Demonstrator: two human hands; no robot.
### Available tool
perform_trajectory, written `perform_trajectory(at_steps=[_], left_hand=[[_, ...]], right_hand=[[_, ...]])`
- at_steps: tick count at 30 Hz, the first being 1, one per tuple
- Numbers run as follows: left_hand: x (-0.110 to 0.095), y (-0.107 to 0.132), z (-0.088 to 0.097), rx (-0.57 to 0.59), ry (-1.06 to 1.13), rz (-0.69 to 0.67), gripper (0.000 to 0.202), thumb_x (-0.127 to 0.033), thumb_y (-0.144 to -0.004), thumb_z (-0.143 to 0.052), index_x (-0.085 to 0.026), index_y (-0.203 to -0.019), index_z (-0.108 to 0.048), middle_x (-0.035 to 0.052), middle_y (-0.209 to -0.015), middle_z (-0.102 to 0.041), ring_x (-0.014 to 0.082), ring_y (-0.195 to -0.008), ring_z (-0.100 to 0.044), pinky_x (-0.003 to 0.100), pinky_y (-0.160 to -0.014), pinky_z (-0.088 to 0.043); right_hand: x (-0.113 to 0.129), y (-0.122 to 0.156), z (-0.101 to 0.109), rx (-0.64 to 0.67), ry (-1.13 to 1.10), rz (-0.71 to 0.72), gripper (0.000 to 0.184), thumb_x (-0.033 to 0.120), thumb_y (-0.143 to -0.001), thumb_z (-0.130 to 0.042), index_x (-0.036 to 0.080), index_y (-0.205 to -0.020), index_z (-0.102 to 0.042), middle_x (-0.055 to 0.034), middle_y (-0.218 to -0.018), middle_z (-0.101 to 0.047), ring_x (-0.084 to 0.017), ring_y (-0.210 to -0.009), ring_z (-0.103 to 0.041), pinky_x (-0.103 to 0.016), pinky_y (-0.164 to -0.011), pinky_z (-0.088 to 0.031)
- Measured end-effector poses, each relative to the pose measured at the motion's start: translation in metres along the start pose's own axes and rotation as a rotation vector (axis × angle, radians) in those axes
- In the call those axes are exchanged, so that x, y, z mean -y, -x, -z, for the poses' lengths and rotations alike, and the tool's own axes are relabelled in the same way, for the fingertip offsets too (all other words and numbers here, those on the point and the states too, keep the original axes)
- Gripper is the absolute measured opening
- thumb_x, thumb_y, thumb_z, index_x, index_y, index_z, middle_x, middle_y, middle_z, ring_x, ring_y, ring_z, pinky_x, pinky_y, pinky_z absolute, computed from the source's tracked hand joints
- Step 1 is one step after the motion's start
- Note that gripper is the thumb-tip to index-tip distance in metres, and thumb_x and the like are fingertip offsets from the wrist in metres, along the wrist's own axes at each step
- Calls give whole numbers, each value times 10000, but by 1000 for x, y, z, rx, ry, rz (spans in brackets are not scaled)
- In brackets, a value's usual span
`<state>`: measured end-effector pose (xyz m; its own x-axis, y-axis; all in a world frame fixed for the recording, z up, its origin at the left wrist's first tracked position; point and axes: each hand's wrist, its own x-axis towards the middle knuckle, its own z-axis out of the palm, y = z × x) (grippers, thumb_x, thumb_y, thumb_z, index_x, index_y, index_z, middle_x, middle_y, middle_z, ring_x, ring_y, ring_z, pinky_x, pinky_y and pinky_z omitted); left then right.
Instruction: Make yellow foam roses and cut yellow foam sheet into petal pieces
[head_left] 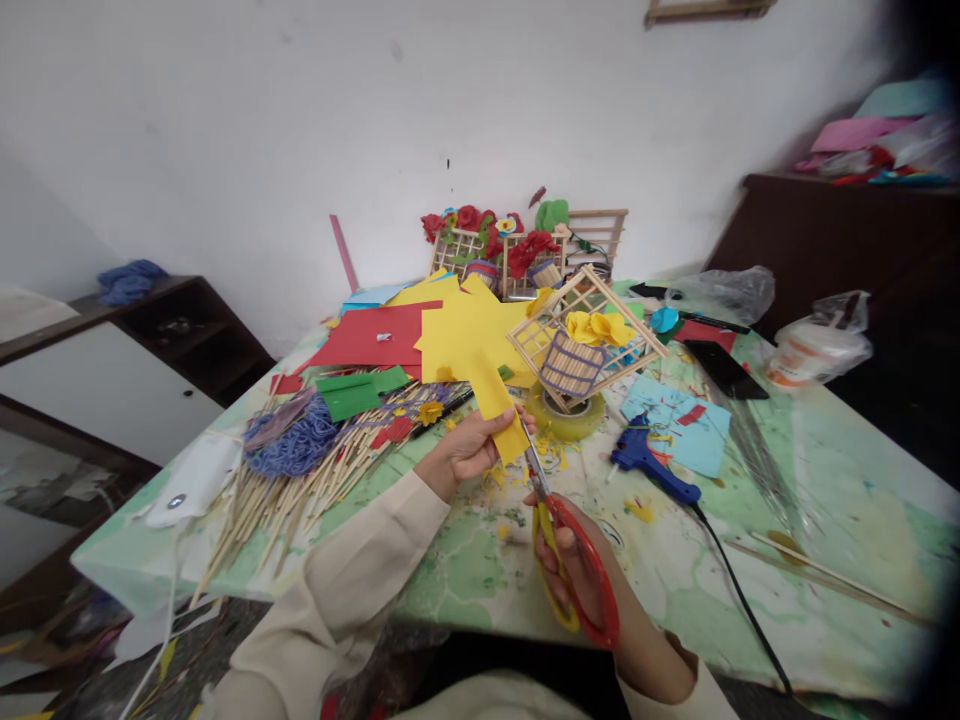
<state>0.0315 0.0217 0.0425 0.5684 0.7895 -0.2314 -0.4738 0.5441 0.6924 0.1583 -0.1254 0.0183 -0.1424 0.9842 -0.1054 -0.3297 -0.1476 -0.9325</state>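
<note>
A strip of yellow paper [495, 395] is pinched in my left hand [474, 446], its upper end over larger yellow sheets [461, 325]. In my right hand [581, 565] are scissors [604, 600] with one red and one yellow handle. Their blades point up and lie against the right edge of the strip, close to my left fingers. Whether the blades are cutting into the paper I cannot tell. Yellow scraps [551, 455] are scattered on the table under both hands. Just beyond, a stick lattice [645, 340] with yellow paper flowers leans on a roll of tape [574, 418].
Left of my hands lie bamboo sticks [300, 500], purple yarn [292, 440] and red paper [367, 335]. A blue glue gun [652, 462] with a black cord is at right, beside light blue paper [709, 440]. Farther right are a phone [726, 369] and a bagged cup [806, 355].
</note>
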Motion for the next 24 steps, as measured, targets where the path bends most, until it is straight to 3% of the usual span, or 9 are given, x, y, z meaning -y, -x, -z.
perform_trajectory(at_steps=[9,17,24], left_hand=[[-3,-3,7,-42,-27,-38,80,-148,-815,-582,-91,-834,-634,95,-769,-704,146,-640,-664,238,-622,-539],[7,-1,1,-76,-9,-30,82,-133,-780,-627,-90,-847,-648,81,-748,-702,138,-625,-658,232,-646,-535],[15,3,-5,-26,-43,-23,115,-164,-747,-675,-87,-830,-651,69,-724,-690,127,-602,-641,216,-605,-518]], right_hand=[[3,1,1,-4,61,-33,714,776,-618,-552,198,-1028,-463,95,-536,-399,-12,-320,-285,-154,-302,-222],[-7,-1,3,38,-3,55,713,772,-680,-486,203,-1108,-455,80,-569,-431,-27,-338,-319,-166,-326,-261],[-5,-3,0,42,2,111,689,763,-718,-440,220,-1141,-460,43,-647,-459,-63,-406,-383,-200,-358,-329]])
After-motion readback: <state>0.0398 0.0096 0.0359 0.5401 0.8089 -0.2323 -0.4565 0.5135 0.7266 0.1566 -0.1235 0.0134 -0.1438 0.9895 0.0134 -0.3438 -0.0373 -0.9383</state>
